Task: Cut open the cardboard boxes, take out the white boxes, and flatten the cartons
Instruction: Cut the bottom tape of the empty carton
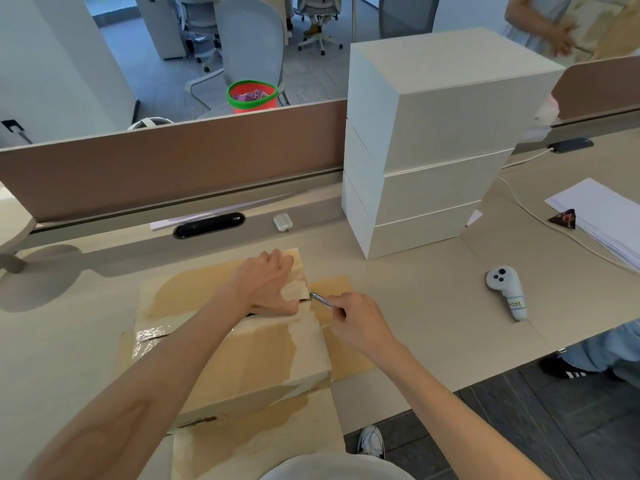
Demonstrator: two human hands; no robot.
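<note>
A taped brown cardboard box point(249, 355) lies on the desk in front of me, on top of flattened cardboard point(263, 434). My left hand point(266, 284) presses down on the box's far right top, fingers around a flap edge at a split seam. My right hand point(356, 320) grips a thin metal cutter point(320, 299), whose tip touches the seam at the box's right edge, just beside my left thumb. Three white boxes point(436, 140) stand stacked behind and to the right.
A white controller point(507, 289) lies on the desk at right. A paper stack point(602, 216) and a cable sit at far right. An earbud case point(283, 223) rests near the brown divider point(173, 168). Another person stands at right; a shoe point(372, 441) shows below the desk edge.
</note>
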